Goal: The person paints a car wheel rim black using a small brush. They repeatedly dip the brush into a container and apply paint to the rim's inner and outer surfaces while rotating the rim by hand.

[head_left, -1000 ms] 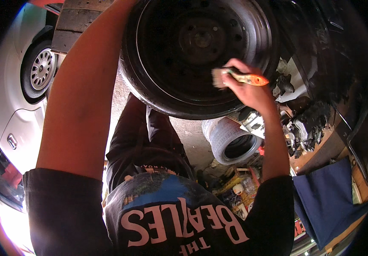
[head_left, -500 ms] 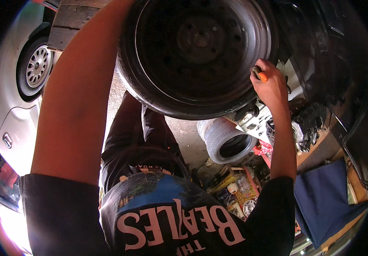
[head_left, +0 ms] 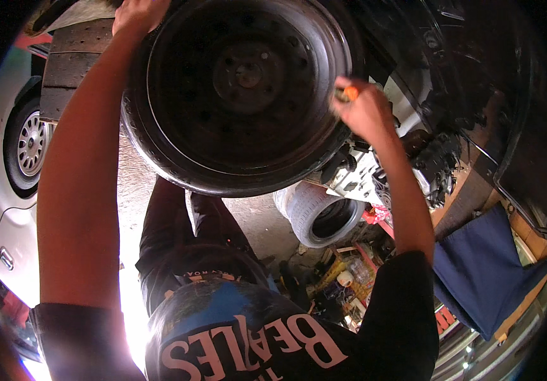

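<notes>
A dark steel wheel with its tyre [head_left: 235, 181] fills the upper middle, its hollow inner side towards me. At the wheel's upper left edge, my left hand [head_left: 139, 14] is closed against the tyre; the top of the picture cuts off part of it. My right hand [head_left: 365, 111] is closed around a small tool with an orange part [head_left: 350, 93], the rest dark, its exact kind blurred. That hand is at the right side of the rim; I cannot tell whether the tool touches the metal.
Worn tyres [head_left: 327, 219] lie on the floor below the wheel. A silver car [head_left: 7, 209] stands at left beside wooden boards [head_left: 73, 63]. Dark car parts [head_left: 438, 171] and a navy cloth [head_left: 480, 273] are on the right. A cluttered box [head_left: 349, 279] sits lower down.
The wheel appears farther left and slightly lower as the whole view shifts. My left hand has come into view at the top. My right hand, still holding the tool, is blurred by motion.
</notes>
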`<state>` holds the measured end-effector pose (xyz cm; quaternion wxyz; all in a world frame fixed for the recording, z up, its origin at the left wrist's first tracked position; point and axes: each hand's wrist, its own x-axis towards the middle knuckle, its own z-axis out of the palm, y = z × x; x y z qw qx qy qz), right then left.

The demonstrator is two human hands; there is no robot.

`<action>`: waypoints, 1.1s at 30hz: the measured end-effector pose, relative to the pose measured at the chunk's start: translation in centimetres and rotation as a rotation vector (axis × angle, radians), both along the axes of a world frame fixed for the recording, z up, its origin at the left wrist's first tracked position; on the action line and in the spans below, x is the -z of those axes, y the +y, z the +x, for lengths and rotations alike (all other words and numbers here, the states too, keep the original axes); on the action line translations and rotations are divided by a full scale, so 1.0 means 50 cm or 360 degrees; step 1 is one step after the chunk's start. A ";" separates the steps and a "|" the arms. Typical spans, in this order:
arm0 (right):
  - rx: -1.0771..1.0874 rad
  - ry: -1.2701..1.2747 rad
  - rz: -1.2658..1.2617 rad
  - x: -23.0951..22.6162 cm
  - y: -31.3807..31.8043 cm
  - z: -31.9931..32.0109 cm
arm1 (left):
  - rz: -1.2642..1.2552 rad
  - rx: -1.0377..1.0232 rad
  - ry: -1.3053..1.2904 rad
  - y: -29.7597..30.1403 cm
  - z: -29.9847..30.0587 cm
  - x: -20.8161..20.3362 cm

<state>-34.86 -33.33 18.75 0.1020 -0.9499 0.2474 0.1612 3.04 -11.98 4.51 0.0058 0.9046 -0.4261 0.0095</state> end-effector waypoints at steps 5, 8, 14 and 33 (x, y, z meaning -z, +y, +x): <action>-0.0515 -0.0009 -0.0363 0.020 0.016 0.042 | -0.0092 0.0092 -0.0196 0.017 0.018 0.045; -0.0335 0.0404 -0.0206 0.032 0.120 -0.021 | -0.0061 0.0031 -0.0095 0.015 0.020 0.043; 0.0003 -0.0302 0.0992 0.038 0.291 -0.045 | 0.0059 -0.0091 0.0181 -0.013 -0.007 -0.027; -0.0103 0.0490 0.0337 0.127 0.245 0.025 | 0.0008 -0.0088 0.0231 -0.012 0.002 -0.028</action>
